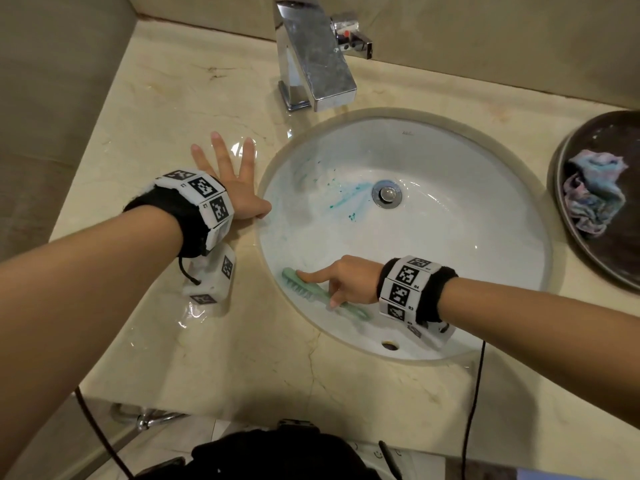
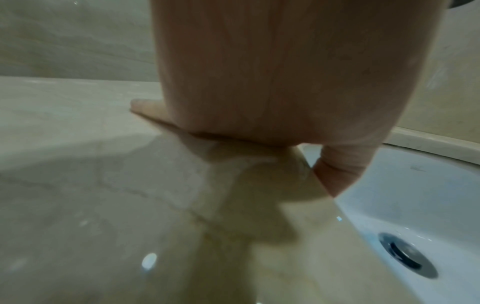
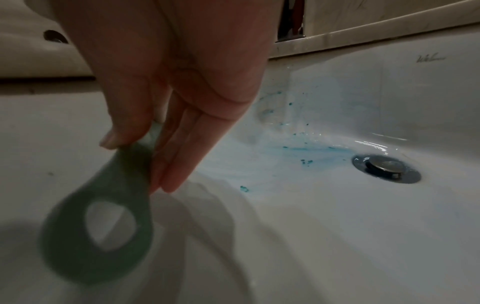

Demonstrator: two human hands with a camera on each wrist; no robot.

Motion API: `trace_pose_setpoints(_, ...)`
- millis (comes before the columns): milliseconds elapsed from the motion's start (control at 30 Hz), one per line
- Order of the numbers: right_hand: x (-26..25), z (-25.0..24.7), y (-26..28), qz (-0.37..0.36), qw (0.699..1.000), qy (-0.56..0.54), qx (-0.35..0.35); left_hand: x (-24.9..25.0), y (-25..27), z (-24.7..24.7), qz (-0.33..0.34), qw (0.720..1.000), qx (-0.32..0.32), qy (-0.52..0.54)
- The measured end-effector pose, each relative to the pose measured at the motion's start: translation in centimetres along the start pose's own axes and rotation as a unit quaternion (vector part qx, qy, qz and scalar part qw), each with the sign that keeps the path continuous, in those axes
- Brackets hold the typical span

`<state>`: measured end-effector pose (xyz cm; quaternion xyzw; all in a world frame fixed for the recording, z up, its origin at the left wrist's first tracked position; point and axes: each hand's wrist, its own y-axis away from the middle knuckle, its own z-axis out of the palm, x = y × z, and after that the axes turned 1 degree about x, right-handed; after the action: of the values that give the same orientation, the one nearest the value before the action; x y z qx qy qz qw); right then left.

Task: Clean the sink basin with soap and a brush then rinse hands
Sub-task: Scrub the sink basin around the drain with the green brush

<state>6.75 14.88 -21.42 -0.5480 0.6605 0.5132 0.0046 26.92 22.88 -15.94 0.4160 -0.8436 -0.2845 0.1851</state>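
Observation:
A white oval sink basin (image 1: pixel 467 244) is set into a beige marble counter. Blue soap streaks (image 1: pixel 349 199) lie on its left slope, beside the metal drain (image 1: pixel 387 194). My right hand (image 1: pixel 341 282) holds a pale green brush (image 1: pixel 304 289) against the near-left wall of the basin, index finger stretched along its back, thumb and fingers pinching the handle. In the right wrist view the brush's looped handle end (image 3: pixel 96 226) shows below my thumb. My left hand (image 1: pixel 228 174) lies flat on the wet counter with fingers spread, its thumb (image 2: pixel 340 170) at the basin rim.
A square chrome faucet (image 1: pixel 311 53) stands behind the basin. A dark round tray (image 1: pixel 620 271) at the right edge holds a crumpled pastel cloth (image 1: pixel 592 195). Water puddles lie on the counter (image 1: pixel 156 341) near my left hand. An overflow hole (image 1: pixel 390 345) sits in the near basin wall.

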Motion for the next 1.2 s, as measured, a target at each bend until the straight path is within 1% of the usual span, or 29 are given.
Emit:
trace_pose_setpoints(100,0.4,-0.3,-1.0,0.027,0.999,0.026,0.019,0.0,-0.1,0.0,0.0,1.0,0.001,-0.003)
trace_pose_setpoints(200,0.3,-0.4,-1.4,0.036,0.999,-0.002,0.027,0.0,-0.1,0.1,-0.001,1.0,0.002,-0.004)
trace_pose_setpoints(300,-0.3,-0.1,-1.1,0.013,0.998,-0.061,0.025,-0.1,-0.2,0.1,0.0,1.0,0.002,-0.006)
trace_pose_setpoints(433,-0.6,-0.2,-1.2,-0.001,0.998,-0.049,0.03,-0.1,-0.4,0.2,0.002,1.0,0.004,-0.008)
trace_pose_setpoints(533,-0.5,-0.3,-2.0,0.021,0.997,-0.045,0.055,-0.2,-0.5,0.2,0.002,1.0,0.005,-0.009)
trace_pose_setpoints(633,-0.6,-0.6,-3.2,0.053,0.992,-0.081,0.08,-0.2,-0.5,0.3,0.004,1.0,0.011,-0.005)
trace_pose_setpoints(733,-0.7,-1.6,-3.9,0.066,0.99,-0.083,0.095,-0.3,-0.6,0.4,0.007,1.0,0.016,-0.004)
trace_pose_setpoints(800,-0.9,-1.9,-3.8,0.062,0.989,-0.105,0.085,-0.3,-0.7,0.5,0.007,1.0,0.017,-0.008)
trace_pose_setpoints(900,-1.4,-1.6,-2.8,0.03,0.985,-0.16,0.055,-0.4,-0.9,0.5,0.006,1.0,0.018,-0.013)
trace_pose_setpoints(1000,-1.9,-1.2,-2.4,0.021,0.989,-0.135,0.063,-0.5,-1.1,0.6,0.006,1.0,0.019,-0.017)
trace_pose_setpoints(1067,-2.1,-1.2,-2.7,0.038,0.989,-0.122,0.072,-0.5,-1.2,0.6,0.007,0.999,0.021,-0.024)
trace_pose_setpoints(1200,-1.9,-2.1,-3.9,0.094,0.979,-0.157,0.087,-0.4,-0.9,0.6,0.006,1.0,0.019,-0.023)
